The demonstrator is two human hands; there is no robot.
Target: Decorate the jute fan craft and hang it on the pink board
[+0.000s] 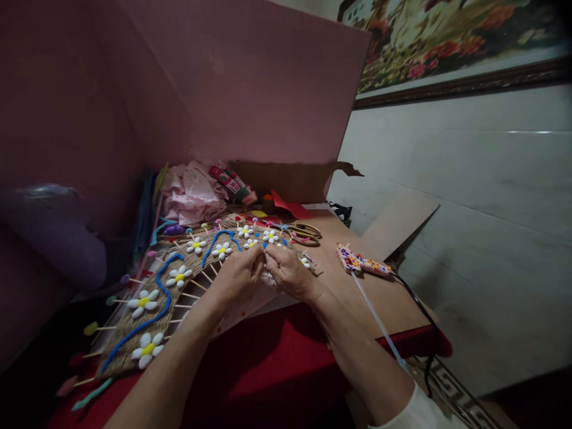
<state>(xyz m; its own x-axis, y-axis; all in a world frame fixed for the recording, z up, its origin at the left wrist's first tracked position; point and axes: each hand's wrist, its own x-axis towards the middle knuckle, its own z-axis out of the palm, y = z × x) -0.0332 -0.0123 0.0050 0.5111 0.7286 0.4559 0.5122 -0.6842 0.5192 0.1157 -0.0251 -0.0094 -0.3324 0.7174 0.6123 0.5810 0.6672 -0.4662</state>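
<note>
A curved jute craft piece [147, 310] lies across the table, decorated with white-and-yellow flowers, blue wavy cords and wooden sticks tipped with coloured shapes. My left hand [238, 275] and my right hand [289, 271] meet over its upper right part, fingertips pinched together on something small that I cannot make out. Both hands rest close to a white flower near the sticks.
A floral-covered glue gun [363, 263] with a clear glue stick lies to the right on the brown board [379, 298]. Gold scissors [304, 232] lie behind the hands. Crumpled pink paper [192, 193] and scraps sit at the back, before a pink cardboard screen [250, 83]. A tiled wall [482, 196] stands at the right.
</note>
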